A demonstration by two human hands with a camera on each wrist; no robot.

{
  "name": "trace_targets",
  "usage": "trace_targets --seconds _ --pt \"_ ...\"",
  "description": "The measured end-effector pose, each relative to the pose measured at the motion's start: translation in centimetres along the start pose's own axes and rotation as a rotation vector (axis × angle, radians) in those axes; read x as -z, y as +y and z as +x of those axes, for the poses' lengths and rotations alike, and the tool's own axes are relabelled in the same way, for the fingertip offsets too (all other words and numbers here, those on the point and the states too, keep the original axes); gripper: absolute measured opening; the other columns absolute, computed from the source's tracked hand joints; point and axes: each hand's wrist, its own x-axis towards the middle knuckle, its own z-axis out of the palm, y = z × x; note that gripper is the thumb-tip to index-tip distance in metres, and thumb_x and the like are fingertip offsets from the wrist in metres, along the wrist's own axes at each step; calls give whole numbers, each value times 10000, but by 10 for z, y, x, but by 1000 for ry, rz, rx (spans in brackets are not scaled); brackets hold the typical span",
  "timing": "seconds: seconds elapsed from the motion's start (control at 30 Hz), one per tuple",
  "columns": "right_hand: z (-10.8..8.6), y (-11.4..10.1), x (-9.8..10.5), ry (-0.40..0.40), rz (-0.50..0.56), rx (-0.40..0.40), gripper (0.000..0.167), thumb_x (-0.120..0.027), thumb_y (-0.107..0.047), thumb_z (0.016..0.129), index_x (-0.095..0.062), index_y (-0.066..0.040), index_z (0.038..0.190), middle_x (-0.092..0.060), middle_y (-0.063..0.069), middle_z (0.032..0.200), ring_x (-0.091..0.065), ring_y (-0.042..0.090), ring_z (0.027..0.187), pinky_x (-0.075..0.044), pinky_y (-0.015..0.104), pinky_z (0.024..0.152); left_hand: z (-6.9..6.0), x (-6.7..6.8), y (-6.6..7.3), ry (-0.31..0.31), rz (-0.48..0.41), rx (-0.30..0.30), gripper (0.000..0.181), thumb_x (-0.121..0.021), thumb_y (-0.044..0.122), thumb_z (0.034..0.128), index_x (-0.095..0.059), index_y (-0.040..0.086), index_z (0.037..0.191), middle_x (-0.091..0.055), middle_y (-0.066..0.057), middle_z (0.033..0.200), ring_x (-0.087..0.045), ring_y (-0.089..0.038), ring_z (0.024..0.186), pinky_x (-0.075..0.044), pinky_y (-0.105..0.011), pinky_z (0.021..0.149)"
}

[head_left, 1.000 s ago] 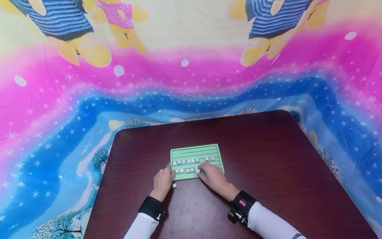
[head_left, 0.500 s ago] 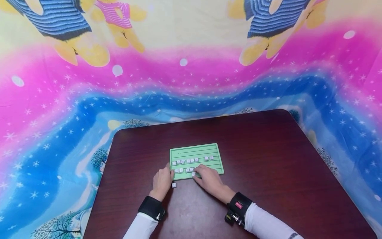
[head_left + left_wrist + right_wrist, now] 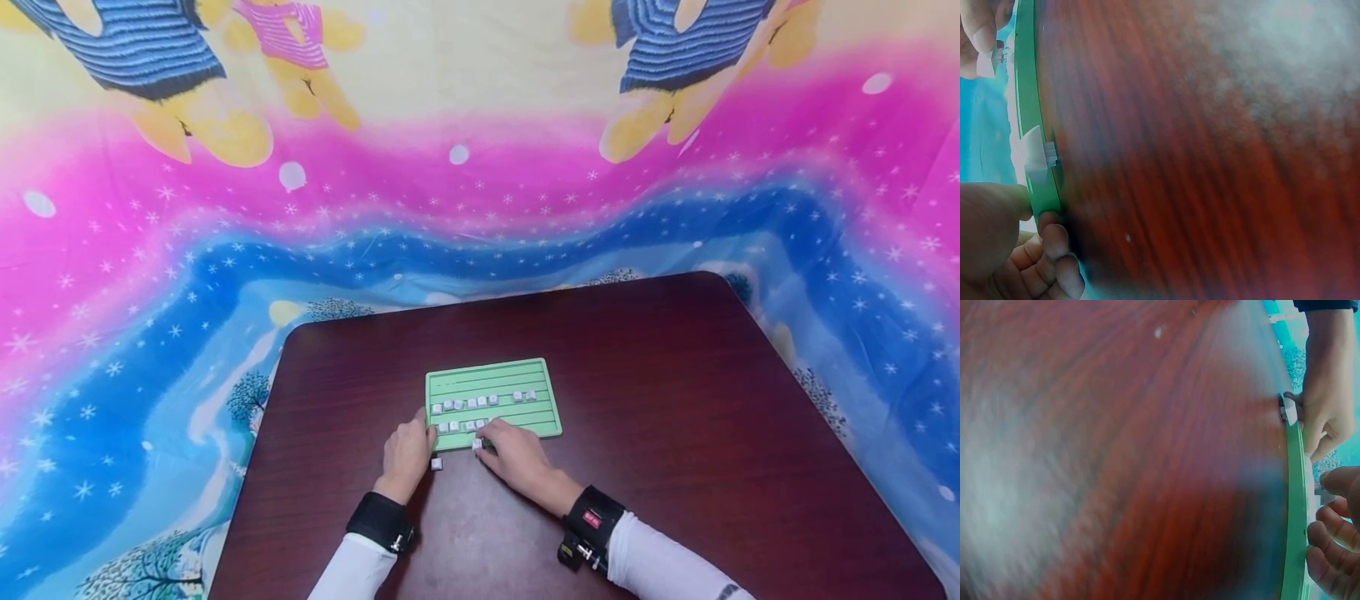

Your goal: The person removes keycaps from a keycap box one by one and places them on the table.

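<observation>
A green ridged board (image 3: 517, 372) lies on the table, with two rows of small white keycap-like blocks (image 3: 472, 402) on it. The left hand (image 3: 407, 454) grips the board's left edge; its thumb and curled fingers (image 3: 1055, 240) show at the rim in the left wrist view. Over the board's near edge, the right hand (image 3: 517, 457) pinches one white block (image 3: 477, 444), seen also between thumb and finger in the left wrist view (image 3: 987, 63). Another block (image 3: 437, 464) sits on the table beside the left hand, just off the board's near left corner.
The dark red-brown table (image 3: 675, 375) extends around the board on every side. Behind it hangs a printed cloth (image 3: 480, 192) in pink, blue and cream. Black straps with small cameras circle the left wrist (image 3: 381, 522) and right wrist (image 3: 594, 518).
The right hand has moved left and toward the near edge of the board, carrying the pinched block out of the lower row. The left hand keeps its place on the board.
</observation>
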Motion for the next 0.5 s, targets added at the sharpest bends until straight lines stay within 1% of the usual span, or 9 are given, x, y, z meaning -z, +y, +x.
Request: trace_targets --seconds 0.13,0.27,0.5 --pt "0 -3 -4 -11 2 20 151 -763 -309 897 -725 -219 1013 -694 -79 956 -643 53 825 -511 246 665 0 2 0 3 -2 -2 259 -635 203 963 -662 24 1149 -695 -167 731 -600 -249 528 -417 -381 462" --pt "0 -6 -6 -31 3 23 166 -750 -315 908 -733 -207 1032 -701 -69 965 -646 58 830 -517 251 681 0 2 0 5 -2 -4 246 -635 205 964 -662 27 1132 -694 -164 730 -608 -254 536 -418 -383 465" --pt "0 -10 -10 -52 -2 30 162 -755 -304 902 -740 -206 1030 -713 -65 986 -662 62 850 -519 247 688 1 0 0 -1 8 -2 271 -637 204 965 -663 22 1163 -693 -167 727 -606 -252 531 -421 -380 464"
